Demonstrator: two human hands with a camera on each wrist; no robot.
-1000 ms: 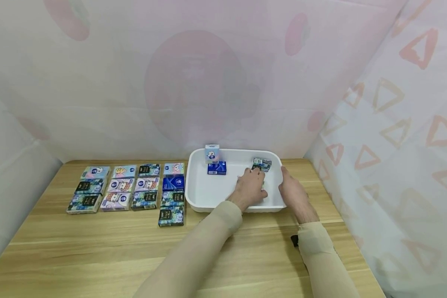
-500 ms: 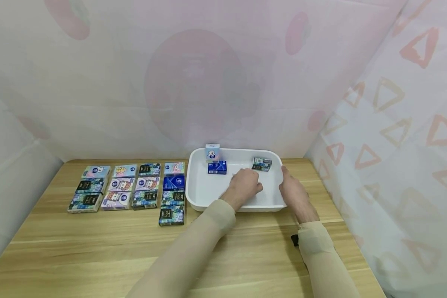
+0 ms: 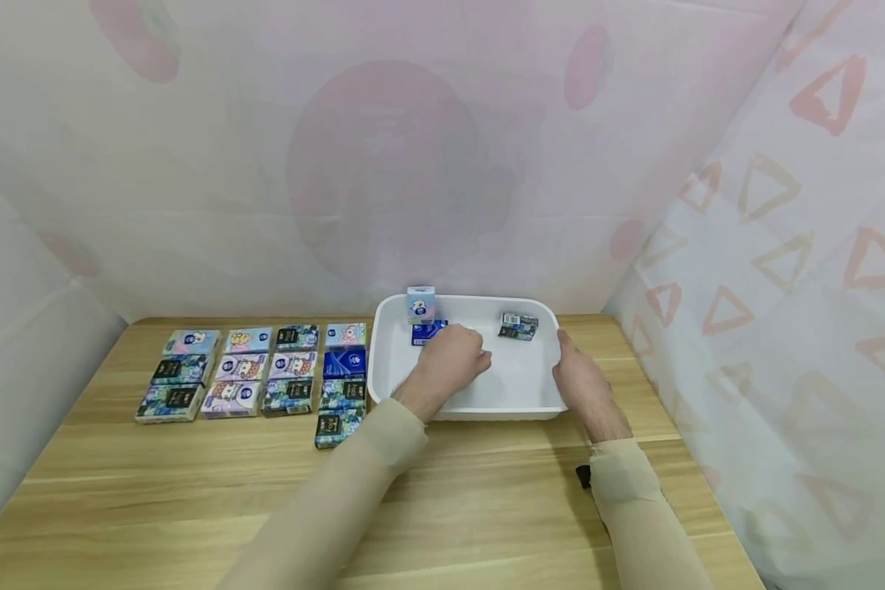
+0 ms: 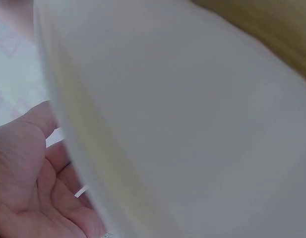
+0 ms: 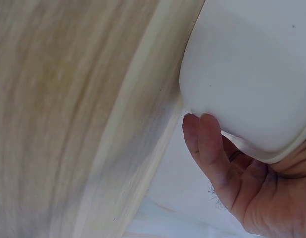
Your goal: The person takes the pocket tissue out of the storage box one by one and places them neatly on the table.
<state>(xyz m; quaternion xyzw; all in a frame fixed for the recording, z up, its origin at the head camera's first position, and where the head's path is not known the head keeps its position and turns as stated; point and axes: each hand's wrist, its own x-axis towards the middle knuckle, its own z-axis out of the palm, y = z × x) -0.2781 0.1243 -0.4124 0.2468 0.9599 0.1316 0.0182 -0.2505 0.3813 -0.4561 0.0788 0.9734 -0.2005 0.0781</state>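
Observation:
My left hand (image 3: 450, 362) is over the white plastic tub (image 3: 501, 414), knuckles up and fingers curled in. In the left wrist view the tub wall covers part of that hand (image 4: 36, 171); only a small patterned bit of a tissue pack (image 4: 107, 235) shows by its fingers. My right hand (image 3: 583, 378) grips the tub's right rim, its fingertips (image 5: 208, 126) against the outer wall. Inside the tub, a blue tissue pack (image 3: 425, 332) is partly behind my left hand. A light-blue pack (image 3: 420, 305) stands upright at the back left, and a dark floral pack (image 3: 519, 326) leans at the back right.
To the tub's left, several tissue packs lie flat in four columns, from a light-blue pack (image 3: 190, 342) at the far left to a dark floral pack (image 3: 337, 428) in front. A fabric wall (image 3: 265, 270) stands behind the wooden table (image 3: 155, 508).
My left hand has moved left across the tub from its right side, and the green-patterned pack under its fingers no longer shows there. My right hand keeps its place on the rim.

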